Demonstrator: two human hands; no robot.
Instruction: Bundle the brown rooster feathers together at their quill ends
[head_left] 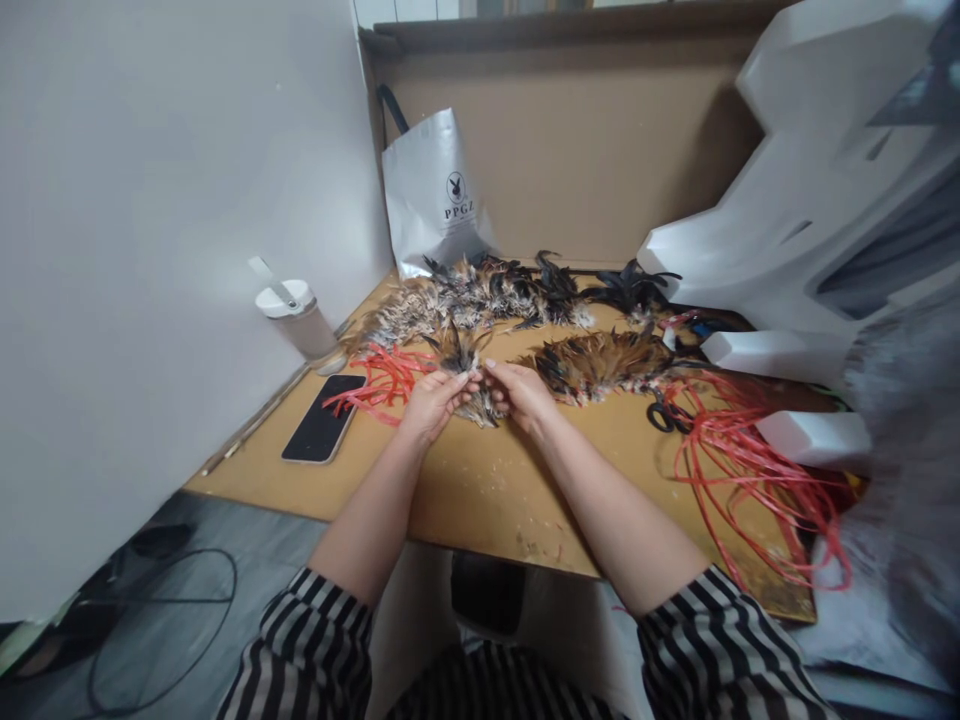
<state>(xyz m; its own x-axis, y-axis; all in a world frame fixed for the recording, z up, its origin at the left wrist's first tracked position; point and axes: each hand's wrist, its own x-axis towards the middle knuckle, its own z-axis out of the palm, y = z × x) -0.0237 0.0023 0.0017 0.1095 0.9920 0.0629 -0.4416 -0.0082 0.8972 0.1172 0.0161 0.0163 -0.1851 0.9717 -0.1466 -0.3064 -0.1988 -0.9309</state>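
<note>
Sleeves in black and white stripes [697, 640] sit pushed up toward your elbows, perhaps to leave your wrists free, as you lean over a yellow-brown table [487, 510]. At your right, a loose tangle of red strips [739, 460] spills toward the front edge, probably placed there for easy pulling. On the other side, your phone [322, 420] lies flat, dark screen up, well out of your elbow's way. Black scissor handles [667, 415] show beside the tangle, seemingly turned for your grasp.

At center, your left hand [439, 402] pinches the base of a feather tuft [456, 350] between thumb and curled fingers; your right hand [519, 395] closes in a matching pinch just beside it. The two-handed hold likely steadies the quills while the dark tips fan away from you; any thread between your fingertips is too small to tell.

Just past your left hand, a smaller bunch of red strips [390, 372] overlaps the phone's corner, within reach. Beyond your right, brown feathers [600, 365] lie in a row, tips mostly away from you. Farther back, a mixed feather heap [480, 290] stretches before a silver bag [431, 190], which appears propped upright against the cardboard panel [600, 150].
</note>
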